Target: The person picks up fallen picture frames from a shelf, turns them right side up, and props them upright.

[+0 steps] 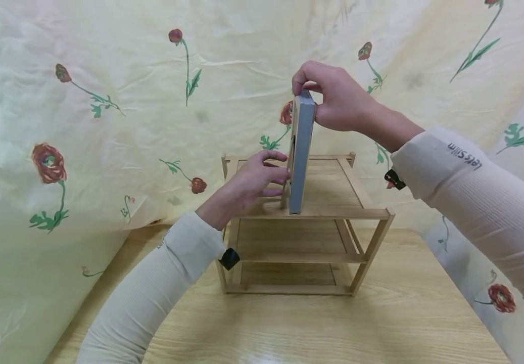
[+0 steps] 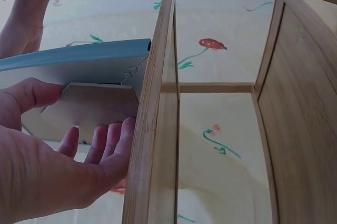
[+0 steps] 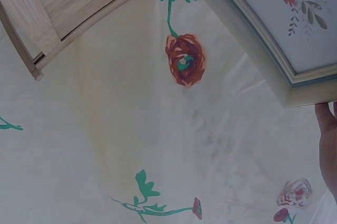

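Note:
A picture frame (image 1: 306, 151) with a blue-grey edge stands upright, edge-on in the head view, its lower end at the front of the wooden rack's (image 1: 343, 214) top shelf. My right hand (image 1: 341, 96) grips its top corner from above. Behind the frame, my left hand (image 1: 257, 179) has its thumb and curled fingers around the fold-out back stand (image 2: 100, 100), as the left wrist view shows. A floral print (image 3: 300, 18) under a pale moulded border shows on the front in the right wrist view; only part of my right fingers (image 3: 327, 124) appears there.
The three-tier rack stands on a light wood table (image 1: 289, 328). A cream cloth (image 1: 121, 111) printed with red flowers hangs behind and at both sides. Black straps (image 1: 230, 258) sit at both cuffs.

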Demonstrator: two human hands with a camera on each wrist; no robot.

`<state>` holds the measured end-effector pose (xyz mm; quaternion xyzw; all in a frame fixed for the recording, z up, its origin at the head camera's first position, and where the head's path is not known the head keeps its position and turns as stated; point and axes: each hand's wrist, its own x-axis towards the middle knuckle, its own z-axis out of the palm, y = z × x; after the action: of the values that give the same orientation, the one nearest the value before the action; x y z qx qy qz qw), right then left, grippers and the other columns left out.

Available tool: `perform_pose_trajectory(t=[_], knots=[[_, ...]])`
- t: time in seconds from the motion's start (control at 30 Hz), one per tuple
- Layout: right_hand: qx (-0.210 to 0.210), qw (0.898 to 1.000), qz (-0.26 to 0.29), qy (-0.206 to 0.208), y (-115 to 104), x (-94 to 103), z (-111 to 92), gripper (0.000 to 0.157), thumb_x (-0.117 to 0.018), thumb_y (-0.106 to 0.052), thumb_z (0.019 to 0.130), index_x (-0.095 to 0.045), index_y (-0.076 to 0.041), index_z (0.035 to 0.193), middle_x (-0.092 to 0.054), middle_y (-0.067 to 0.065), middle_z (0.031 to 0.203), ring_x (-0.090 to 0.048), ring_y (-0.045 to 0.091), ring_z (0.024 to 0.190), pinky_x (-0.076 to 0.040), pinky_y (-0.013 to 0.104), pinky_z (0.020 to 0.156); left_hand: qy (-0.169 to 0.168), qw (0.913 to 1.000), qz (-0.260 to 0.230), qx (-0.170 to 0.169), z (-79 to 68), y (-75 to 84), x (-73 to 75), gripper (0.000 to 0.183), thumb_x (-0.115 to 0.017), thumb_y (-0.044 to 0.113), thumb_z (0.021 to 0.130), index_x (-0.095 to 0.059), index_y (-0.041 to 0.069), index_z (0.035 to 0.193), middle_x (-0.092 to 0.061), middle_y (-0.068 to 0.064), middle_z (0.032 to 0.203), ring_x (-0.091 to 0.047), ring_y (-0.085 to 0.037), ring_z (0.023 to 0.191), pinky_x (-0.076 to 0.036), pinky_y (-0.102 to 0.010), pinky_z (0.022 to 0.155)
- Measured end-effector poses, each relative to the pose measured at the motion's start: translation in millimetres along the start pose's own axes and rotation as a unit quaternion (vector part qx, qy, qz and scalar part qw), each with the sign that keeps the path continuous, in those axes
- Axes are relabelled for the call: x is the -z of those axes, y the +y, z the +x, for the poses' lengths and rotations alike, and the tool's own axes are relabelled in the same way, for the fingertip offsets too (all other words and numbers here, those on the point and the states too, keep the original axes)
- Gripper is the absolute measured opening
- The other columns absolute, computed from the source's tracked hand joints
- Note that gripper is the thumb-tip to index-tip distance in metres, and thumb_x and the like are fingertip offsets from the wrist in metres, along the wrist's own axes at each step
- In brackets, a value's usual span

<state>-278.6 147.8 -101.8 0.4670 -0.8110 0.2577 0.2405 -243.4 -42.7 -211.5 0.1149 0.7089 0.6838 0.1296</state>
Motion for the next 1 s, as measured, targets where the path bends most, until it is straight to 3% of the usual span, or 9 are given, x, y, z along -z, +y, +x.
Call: perform_pose_trajectory(t=[0.5,0.77,1.0], knots=[[0.001,1.000,0.013,0.004,0,-4.4,0,0.029,-0.055,0.019,0.076,-0.054,0.000,0.097,-0.054,0.005,0.098,-0.049,0.006,0.099,-0.044,0.035,0.104,0.000,0.9987,0.050,0.011,-0.6,5.7,10.2,0.037,-0.064,0.009,0.090,-0.052,0.013,0.125,-0.058,-0.010,0.116,-0.056,-0.032,0.109,-0.052,-0.047,0.092],[-0.001,1.000,0.005,0.004,0,-3.0,1,0.031,-0.053,0.020,0.075,-0.054,0.001,0.098,-0.055,0.004,0.099,-0.050,0.007,0.100,-0.044,0.035,0.104,-0.010,0.9966,0.079,0.020,0.4,12.2,14.8,0.037,-0.063,0.007,0.091,-0.052,0.013,0.125,-0.057,-0.011,0.119,-0.055,-0.035,0.114,-0.053,-0.045,0.090],[0.002,1.000,0.008,0.002,0,-2.3,3,0.030,-0.053,0.020,0.074,-0.055,0.001,0.098,-0.055,0.004,0.099,-0.049,0.006,0.099,-0.044,0.035,0.104,-0.008,0.9943,0.103,0.027,1.6,17.3,19.5,0.036,-0.062,0.007,0.091,-0.052,0.014,0.125,-0.059,-0.010,0.113,-0.056,-0.031,0.108,-0.055,-0.040,0.083]])
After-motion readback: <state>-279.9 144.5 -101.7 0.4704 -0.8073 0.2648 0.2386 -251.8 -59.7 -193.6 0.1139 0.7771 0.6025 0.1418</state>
